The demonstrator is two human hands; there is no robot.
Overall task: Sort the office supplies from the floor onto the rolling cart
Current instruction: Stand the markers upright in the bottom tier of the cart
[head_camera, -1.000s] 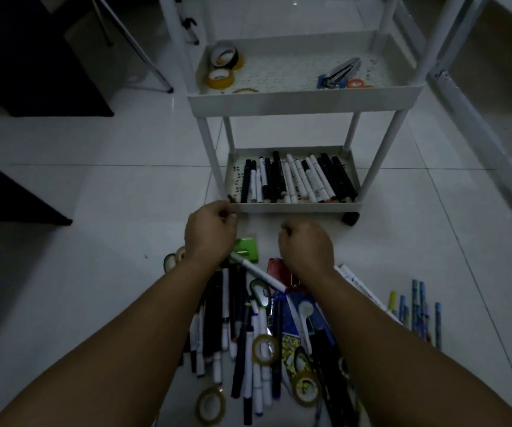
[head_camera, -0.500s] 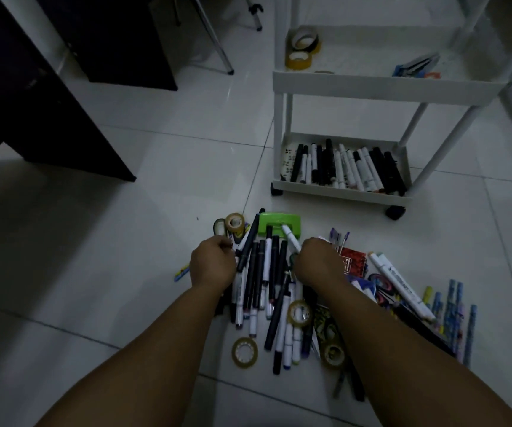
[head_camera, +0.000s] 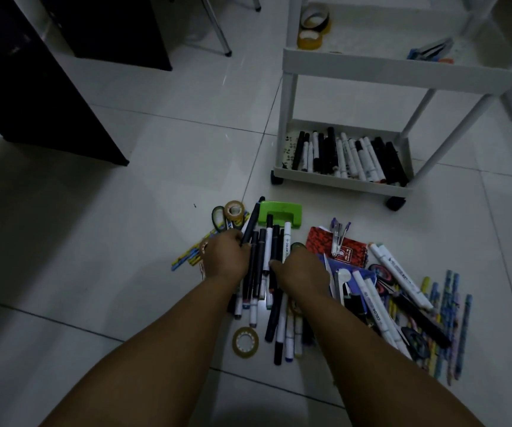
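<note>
1. Head view: left hand [head_camera: 226,257] grips black and white cylindrical markers [head_camera: 262,263] on the tiled floor [head_camera: 125,241], long axes pointing toward the white rolling cart [head_camera: 341,180].
2. Right hand [head_camera: 302,272] curls around the same bundle.

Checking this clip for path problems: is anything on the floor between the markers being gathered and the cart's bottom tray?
Only the green hole punch lies just beyond the markers under both hands; past it, bare floor up to the bottom tray.
</note>
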